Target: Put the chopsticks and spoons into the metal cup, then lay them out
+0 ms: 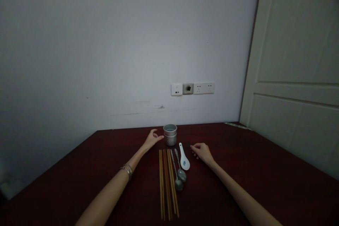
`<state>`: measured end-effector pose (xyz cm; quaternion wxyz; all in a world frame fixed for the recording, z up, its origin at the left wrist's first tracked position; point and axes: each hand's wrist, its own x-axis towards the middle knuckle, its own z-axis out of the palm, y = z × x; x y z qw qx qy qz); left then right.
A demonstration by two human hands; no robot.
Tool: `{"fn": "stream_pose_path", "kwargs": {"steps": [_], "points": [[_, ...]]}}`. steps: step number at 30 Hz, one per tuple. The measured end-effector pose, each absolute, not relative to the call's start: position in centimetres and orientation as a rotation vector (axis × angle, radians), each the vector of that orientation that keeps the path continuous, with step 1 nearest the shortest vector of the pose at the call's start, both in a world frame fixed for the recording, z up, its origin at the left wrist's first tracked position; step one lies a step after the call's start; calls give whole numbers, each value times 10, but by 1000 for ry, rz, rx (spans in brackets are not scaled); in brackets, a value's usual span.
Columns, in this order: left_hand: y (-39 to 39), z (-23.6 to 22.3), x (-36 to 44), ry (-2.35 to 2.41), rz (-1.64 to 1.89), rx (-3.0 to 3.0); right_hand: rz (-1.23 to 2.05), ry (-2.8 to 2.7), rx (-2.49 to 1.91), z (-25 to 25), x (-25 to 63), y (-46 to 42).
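- Chopsticks (166, 176): bottom centre; my wrist could roll them.
- My right hand (202, 152): right of centre, curled; its grip I can't tell.
- My left hand (153, 139): lower centre, loose, gripping nothing.
- Cup (170, 140): lower centre, by my left thumb; a careless nudge could tip it.

Counter (66, 183) is dk red-brn, metal cup (171, 138) silver-gry, chopsticks (167, 183) tan & reddish-brn, metal spoons (182, 175) gry, soup spoon (184, 159) wht, blue-patterned.

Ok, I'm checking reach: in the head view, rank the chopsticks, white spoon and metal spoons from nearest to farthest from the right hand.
1. White spoon, just left of the right hand.
2. Metal spoons, left of the white spoon.
3. Chopsticks, leftmost.
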<state>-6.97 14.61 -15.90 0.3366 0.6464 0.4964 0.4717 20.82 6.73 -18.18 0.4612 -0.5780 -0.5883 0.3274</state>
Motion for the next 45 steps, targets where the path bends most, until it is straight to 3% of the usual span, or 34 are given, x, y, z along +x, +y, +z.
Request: {"fn": "stream_pose_path", "kwargs": {"steps": [8, 18, 45], "points": [[117, -145, -96, 1553, 732, 1832, 743, -1475, -1434, -183, 209, 65], [63, -113, -73, 1590, 132, 1922, 712, -1517, -1432, -185, 209, 63], [56, -120, -43, 1926, 26, 2156, 684, -1503, -1481, -185, 208, 62]]}}
